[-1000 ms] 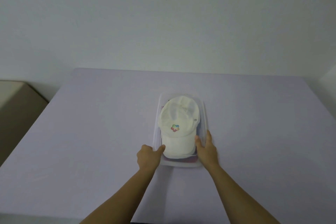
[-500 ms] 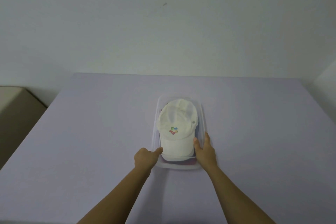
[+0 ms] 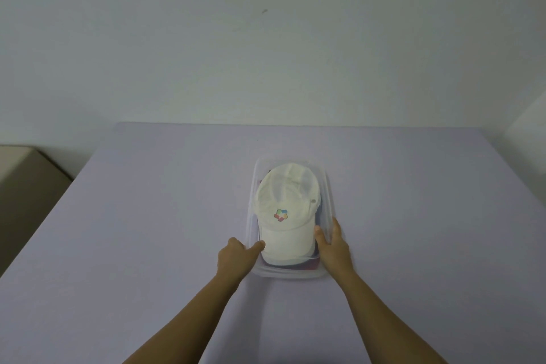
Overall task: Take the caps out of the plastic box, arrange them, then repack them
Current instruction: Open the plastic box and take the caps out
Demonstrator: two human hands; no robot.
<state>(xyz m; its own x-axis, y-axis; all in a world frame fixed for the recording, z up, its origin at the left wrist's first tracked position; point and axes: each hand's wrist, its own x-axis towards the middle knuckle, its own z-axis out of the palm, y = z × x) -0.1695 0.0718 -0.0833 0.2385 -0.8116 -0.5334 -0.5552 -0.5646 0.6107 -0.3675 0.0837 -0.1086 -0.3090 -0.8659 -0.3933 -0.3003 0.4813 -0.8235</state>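
A clear plastic box (image 3: pixel 328 195) stands in the middle of the lilac table. On top of the stack inside lies a white cap (image 3: pixel 285 216) with a small multicoloured logo, its brim pointing towards me. A dark red cap (image 3: pixel 307 266) shows beneath it at the near end. My left hand (image 3: pixel 236 258) grips the box's near left wall, thumb at the white cap's brim. My right hand (image 3: pixel 332 248) grips the near right wall, thumb inside against the brim.
The lilac table (image 3: pixel 147 230) runs back to a white wall. A beige piece of furniture (image 3: pixel 23 177) stands lower, off the table's left edge.
My hands and the box keep the same hold. Only the view has tilted, so everything sits slightly lower in the frame.
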